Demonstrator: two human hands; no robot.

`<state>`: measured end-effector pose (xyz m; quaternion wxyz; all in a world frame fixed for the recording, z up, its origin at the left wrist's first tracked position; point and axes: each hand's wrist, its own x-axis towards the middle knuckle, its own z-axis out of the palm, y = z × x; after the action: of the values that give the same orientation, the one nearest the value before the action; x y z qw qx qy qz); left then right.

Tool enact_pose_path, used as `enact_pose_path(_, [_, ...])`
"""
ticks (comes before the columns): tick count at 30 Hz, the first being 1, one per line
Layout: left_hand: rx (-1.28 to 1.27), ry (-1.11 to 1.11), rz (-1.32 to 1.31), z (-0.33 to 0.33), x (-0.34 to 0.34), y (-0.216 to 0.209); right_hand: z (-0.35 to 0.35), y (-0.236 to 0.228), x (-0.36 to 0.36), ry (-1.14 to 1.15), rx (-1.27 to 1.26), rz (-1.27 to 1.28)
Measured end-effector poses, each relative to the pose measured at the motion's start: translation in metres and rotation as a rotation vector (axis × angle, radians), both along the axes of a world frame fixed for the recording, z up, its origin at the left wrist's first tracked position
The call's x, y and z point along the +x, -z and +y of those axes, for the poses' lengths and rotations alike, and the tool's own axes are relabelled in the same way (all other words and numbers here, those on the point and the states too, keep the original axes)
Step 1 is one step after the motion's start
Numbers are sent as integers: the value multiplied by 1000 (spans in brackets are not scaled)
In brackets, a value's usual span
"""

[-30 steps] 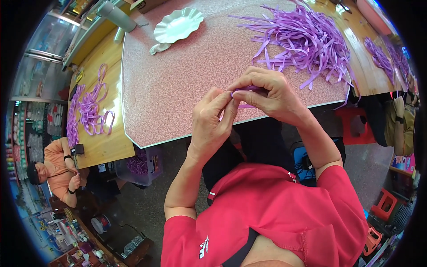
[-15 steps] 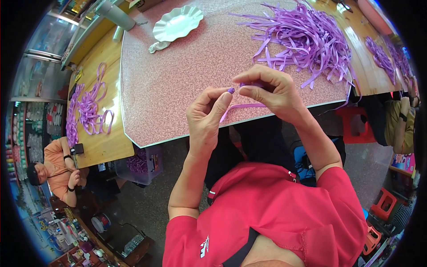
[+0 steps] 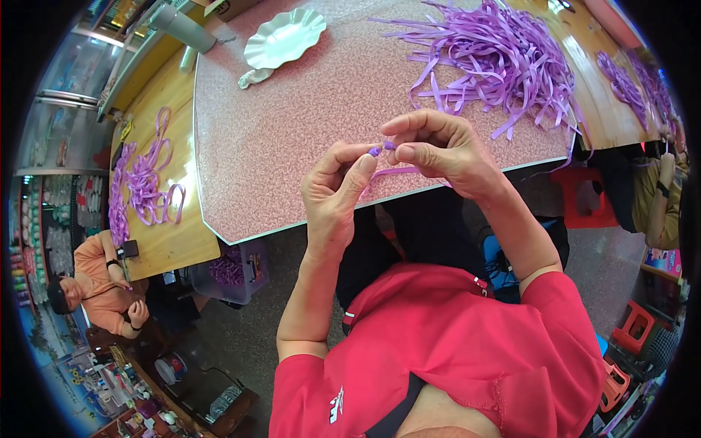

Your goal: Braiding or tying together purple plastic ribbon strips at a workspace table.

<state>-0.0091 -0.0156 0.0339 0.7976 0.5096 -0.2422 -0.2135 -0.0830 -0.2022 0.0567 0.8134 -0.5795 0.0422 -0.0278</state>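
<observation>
Above the near edge of the pink speckled table mat [image 3: 292, 139], both hands come close together, fingertips pinched. My left hand [image 3: 336, 190] grips a small dark purple knotted bit [image 3: 374, 151] between thumb and forefinger. Facing it, my right hand [image 3: 442, 150] pinches another small purple end [image 3: 390, 146]. A purple ribbon [image 3: 394, 171] hangs in a loop below the fingers, from one hand to the other. How the two ends join, if at all, I cannot make out.
A large heap of purple ribbons [image 3: 504, 62] lies at the far right. At the far left stand a white scalloped dish [image 3: 285, 40] and a grey tumbler [image 3: 182, 28]. More ribbons [image 3: 150, 182] lie on the left wooden table. A person [image 3: 102, 277] in orange sits there.
My right fingertips have turned so the purple end now shows, pointing at the knotted bit. My left hand has shifted slightly left. The ribbon loop hangs a little higher.
</observation>
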Motion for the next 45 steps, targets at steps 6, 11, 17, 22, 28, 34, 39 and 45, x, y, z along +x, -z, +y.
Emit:
enact_pose_path(6, [15,18,1,-3,-2,-3,4,6,0,-30,124,43])
enact_pose_path(11, [47,13,-3,-1,-1,1,2,8,-1,11,72,89])
enact_pose_path(17, [103,-7,-29,-1,1,3,8,10,-1,111,-116,-24])
enact_pose_path(22, [111,-7,-27,-4,-2,0,8,16,-1,86,-133,-81])
enact_pose_path(28, [147,-21,-47,-4,-3,-1,9,15,-2,108,-280,-114])
enact_pose_path(34, [270,-81,-224,-2,-3,-5,10,7,-5,202,-577,-265])
enact_pose_path(39, [390,-127,-456,-3,-5,-13,7,5,-6,221,-602,-326])
enact_pose_path(45, [403,-124,-501,-5,-6,-15,2,2,-9,131,-469,-189])
